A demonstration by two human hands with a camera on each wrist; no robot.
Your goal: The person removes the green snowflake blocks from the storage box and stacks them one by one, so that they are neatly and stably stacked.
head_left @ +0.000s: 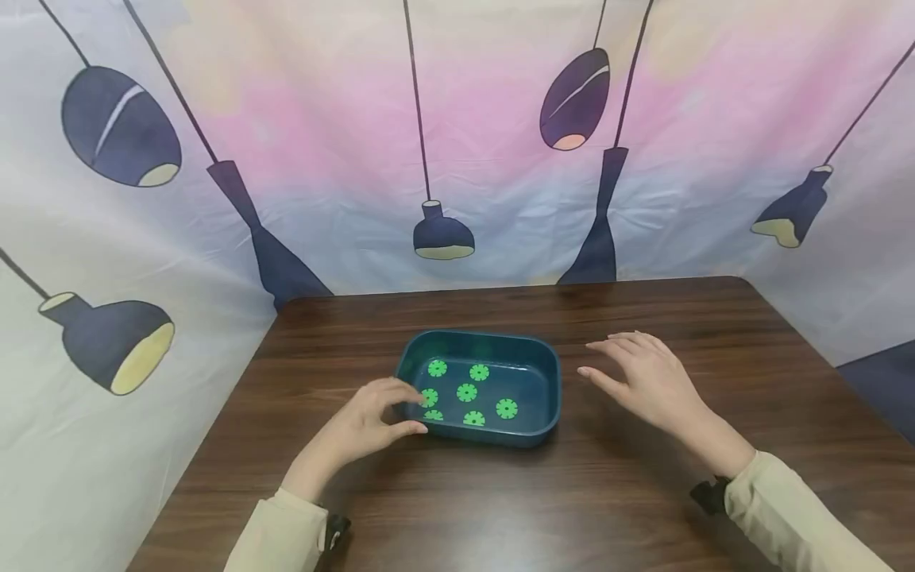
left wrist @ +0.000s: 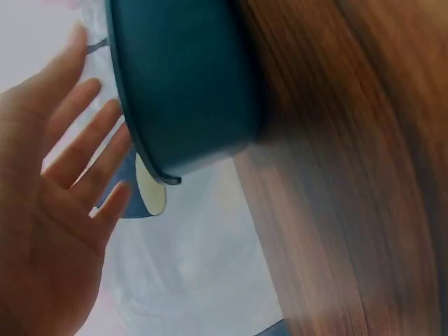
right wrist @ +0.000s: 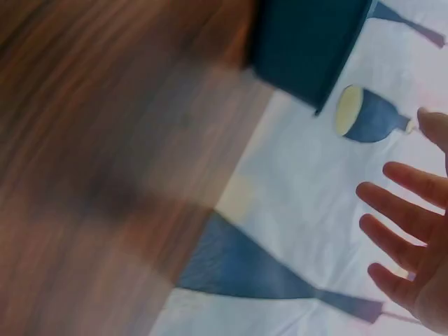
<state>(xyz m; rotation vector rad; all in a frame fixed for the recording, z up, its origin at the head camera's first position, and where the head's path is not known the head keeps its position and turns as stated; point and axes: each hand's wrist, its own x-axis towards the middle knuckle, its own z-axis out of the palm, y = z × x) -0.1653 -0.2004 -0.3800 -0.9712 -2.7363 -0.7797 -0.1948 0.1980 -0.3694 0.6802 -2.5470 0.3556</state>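
A dark teal rectangular tub [head_left: 500, 435] with rounded corners stands on the table. Several flat, bright green notched discs [head_left: 467, 392], each with a small centre hole, lie spread over its floor, mostly towards the left. At the tub's left end is my left hand [head_left: 364, 421], fingertips over the rim and thumb by the front left corner. In the left wrist view its fingers [left wrist: 87, 143] are spread and relaxed beside the tub wall. My right hand [head_left: 654, 383] hovers off the tub's right side, fingers loosely extended, holding nothing; the right wrist view shows those fingers [right wrist: 402, 210] apart from the tub.
The dark brown wood-grain table [head_left: 629, 492] extends around the tub on all sides. Behind it hangs a pastel cloth [head_left: 343, 159] printed with dark hanging lamps, reaching down to the table's back edge. Dark bands [head_left: 709, 496] show at both wrists, below pale sleeves.
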